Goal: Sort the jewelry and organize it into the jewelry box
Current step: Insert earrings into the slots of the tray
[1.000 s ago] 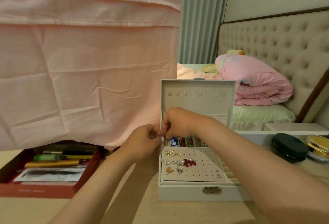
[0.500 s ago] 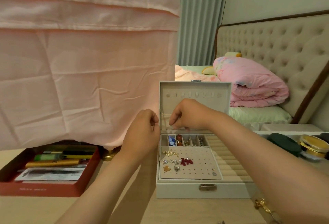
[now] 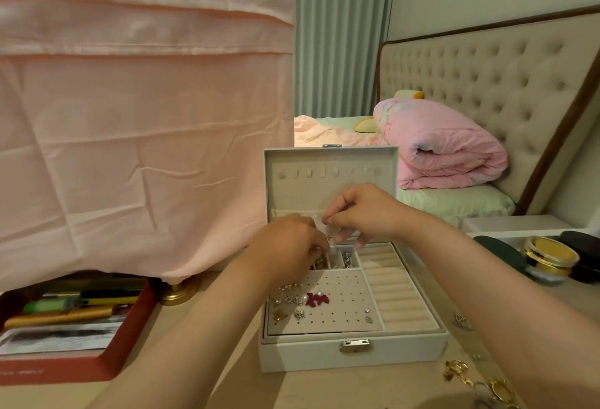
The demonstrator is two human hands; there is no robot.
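Note:
The white jewelry box (image 3: 354,351) stands open in the middle of the table with its lid upright. Its pierced front panel holds a red bow-shaped piece (image 3: 316,298), a pearl (image 3: 303,297) and small silver studs. Ring rolls (image 3: 396,291) fill the right side. My left hand (image 3: 285,246) reaches down into the small back compartments, fingertips among the jewelry there and hidden from view. My right hand (image 3: 363,212) hovers just above those compartments in front of the lid, pinching a small clear packet (image 3: 339,233). Loose gold pieces (image 3: 457,371) lie on the table at the lower right.
A red tray (image 3: 126,337) with pens and papers sits at the left under a hanging pink cloth (image 3: 146,148). A gold-lidded jar (image 3: 548,259) and dark round cases (image 3: 500,251) stand at the right. Behind the box is a bed with a pink quilt (image 3: 444,148).
My left hand has moved right and down into the box's back compartments. My right hand rose from the compartments to in front of the lid, still pinching.

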